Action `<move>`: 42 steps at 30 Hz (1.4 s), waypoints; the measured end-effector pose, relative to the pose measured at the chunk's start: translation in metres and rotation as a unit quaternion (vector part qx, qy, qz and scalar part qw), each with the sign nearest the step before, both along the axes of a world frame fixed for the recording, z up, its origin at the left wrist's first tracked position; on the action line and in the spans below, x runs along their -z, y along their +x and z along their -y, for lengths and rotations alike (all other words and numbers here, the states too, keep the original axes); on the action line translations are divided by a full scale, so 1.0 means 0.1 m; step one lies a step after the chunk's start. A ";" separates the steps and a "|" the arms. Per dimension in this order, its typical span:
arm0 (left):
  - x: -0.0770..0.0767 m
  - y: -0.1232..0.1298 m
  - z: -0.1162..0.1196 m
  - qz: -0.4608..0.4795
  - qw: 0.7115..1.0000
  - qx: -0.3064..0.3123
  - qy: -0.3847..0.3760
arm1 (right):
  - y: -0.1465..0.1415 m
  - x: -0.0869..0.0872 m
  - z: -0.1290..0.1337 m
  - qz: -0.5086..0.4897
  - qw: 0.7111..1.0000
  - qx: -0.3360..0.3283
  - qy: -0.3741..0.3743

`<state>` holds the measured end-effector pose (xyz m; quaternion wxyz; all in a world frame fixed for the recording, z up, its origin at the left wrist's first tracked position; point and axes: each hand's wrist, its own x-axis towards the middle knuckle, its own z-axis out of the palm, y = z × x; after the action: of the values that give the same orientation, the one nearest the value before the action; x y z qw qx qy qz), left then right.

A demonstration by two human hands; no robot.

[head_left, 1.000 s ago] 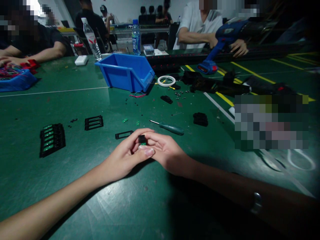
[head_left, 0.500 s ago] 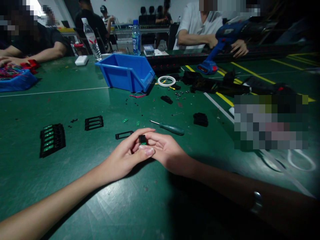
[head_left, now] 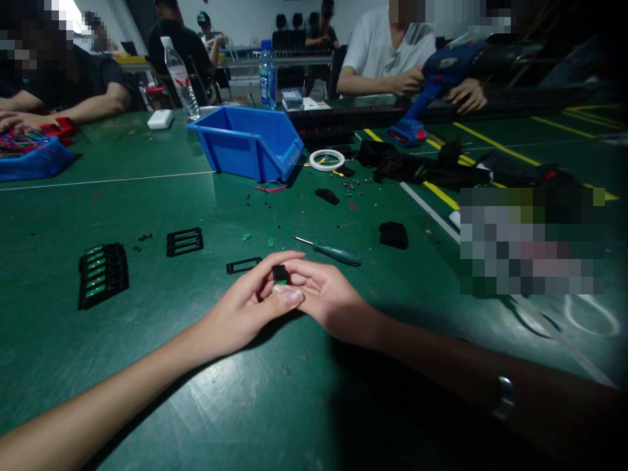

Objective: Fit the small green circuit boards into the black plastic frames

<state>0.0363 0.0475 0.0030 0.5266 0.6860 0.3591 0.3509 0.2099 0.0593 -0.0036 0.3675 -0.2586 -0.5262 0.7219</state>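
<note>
Both hands meet near the middle of the green table (head_left: 235,399), closed around a small black part with a green board (head_left: 280,275). My left hand (head_left: 250,301) wraps it from the left, thumb across its near side. My right hand (head_left: 333,297) grips it from the right, and the fingers hide much of it. Just beyond my left hand lies a thin black frame (head_left: 244,265). A green-handled screwdriver (head_left: 338,253) rests beyond my right hand. Two small green boards (head_left: 271,243) lie beyond the fingers.
Black holder with green boards (head_left: 103,275) and black slotted frame (head_left: 184,241) at left; black block (head_left: 393,235) at right. Blue bin (head_left: 245,144), white ring (head_left: 326,160) and bottles (head_left: 267,75) stand farther back. A person across the table holds a blue power drill (head_left: 432,88).
My hands and the part they hold look unchanged. Across the table, the person in the white shirt has shifted slightly left, with one hand now nearer the drill's body.
</note>
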 end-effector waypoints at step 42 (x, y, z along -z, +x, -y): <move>0.07 0.02 0.00 -0.001 0.999 -0.039 -0.030 | -0.02 -0.01 0.01 -0.013 1.000 0.000 -0.012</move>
<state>0.0380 0.0475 -0.0037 0.5322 0.6557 0.3970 0.3594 0.2079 0.0578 -0.0030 0.3710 -0.2537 -0.5127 0.7315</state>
